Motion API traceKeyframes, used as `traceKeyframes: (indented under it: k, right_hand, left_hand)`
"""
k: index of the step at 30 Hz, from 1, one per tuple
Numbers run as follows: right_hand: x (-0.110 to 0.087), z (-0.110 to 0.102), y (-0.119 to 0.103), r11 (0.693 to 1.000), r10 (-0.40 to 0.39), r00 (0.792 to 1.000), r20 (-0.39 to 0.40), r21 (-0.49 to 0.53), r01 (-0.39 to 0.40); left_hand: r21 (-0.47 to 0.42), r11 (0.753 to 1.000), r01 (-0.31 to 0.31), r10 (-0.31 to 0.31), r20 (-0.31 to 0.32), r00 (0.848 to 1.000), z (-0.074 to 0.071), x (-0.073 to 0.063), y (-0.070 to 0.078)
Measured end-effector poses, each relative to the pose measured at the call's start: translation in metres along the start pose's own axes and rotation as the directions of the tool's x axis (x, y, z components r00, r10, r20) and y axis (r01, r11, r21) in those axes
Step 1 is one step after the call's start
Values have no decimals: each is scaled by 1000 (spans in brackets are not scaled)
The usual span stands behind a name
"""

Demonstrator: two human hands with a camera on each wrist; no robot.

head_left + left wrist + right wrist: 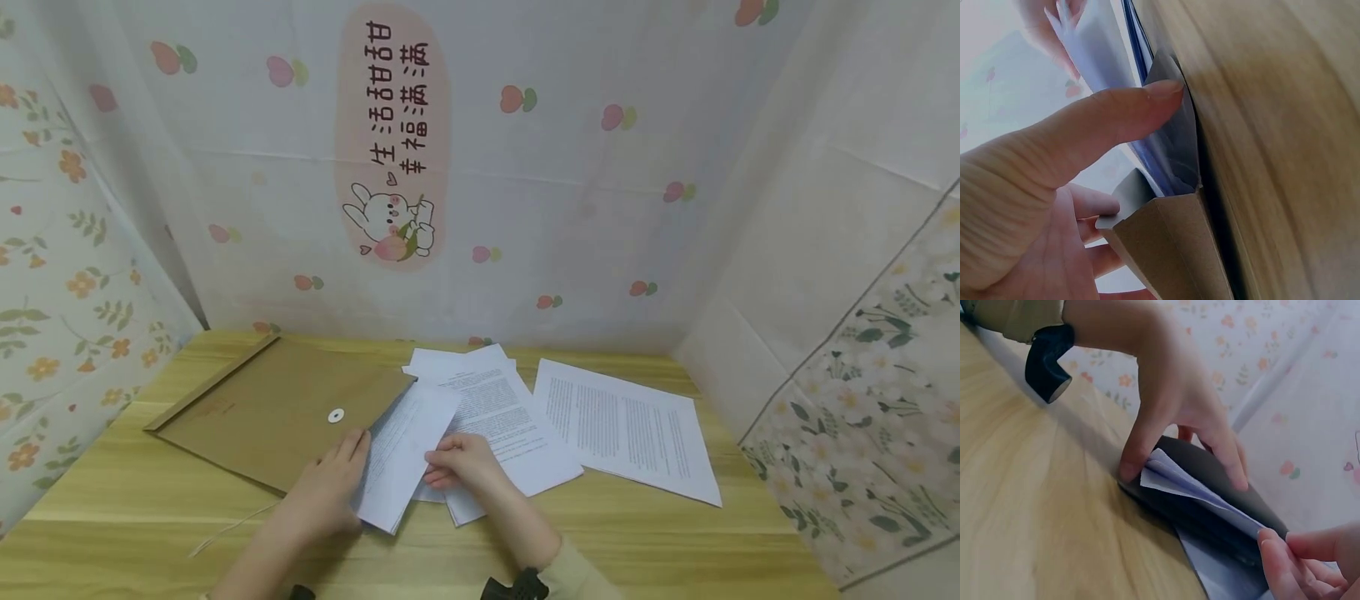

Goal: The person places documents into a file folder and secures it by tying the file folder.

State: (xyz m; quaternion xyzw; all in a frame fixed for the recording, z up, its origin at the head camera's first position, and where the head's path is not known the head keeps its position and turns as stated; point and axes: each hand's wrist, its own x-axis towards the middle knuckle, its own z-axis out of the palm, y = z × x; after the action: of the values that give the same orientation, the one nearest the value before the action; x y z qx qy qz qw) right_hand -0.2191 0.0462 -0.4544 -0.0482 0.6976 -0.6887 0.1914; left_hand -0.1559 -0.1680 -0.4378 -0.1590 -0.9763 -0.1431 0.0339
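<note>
A brown kraft document envelope (300, 400) with a white round button lies at the left, its mouth spread apart on the right side. My left hand (330, 487) holds that mouth, the thumb (1116, 115) against the lower panel and the fingers at the upper panel. Several printed sheets (408, 450) stand partly inside the mouth, slightly fanned. My right hand (465, 462) pinches the outer edge of these sheets between thumb and fingers, as the right wrist view shows. The sheets' inner ends are hidden in the envelope.
More printed papers (502, 408) lie overlapped behind and beside my right hand. Another printed sheet (630, 429) lies farther right on the wooden table (637, 550). A thin string (232, 529) trails from the envelope. Patterned cloth (570, 208) hangs around the table.
</note>
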Motion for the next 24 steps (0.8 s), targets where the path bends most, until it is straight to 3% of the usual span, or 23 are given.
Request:
traceKeyframes:
  k: [12,20,24]
  right_hand:
    - [24,31,-7,1000,-8,999,-47,15,9]
    - [36,41,-7,1000,21,999,-45,-2,-21]
    - [41,50,-5,998,18,998,-56,-58,-21]
  left_hand:
    - [13,999,-32,33,-40,999,2,0,-1]
    - [-21,999,-25,25,-17,1000,-1,1,0]
    - [-24,999,-27,26,-10,1000,-2,0,1]
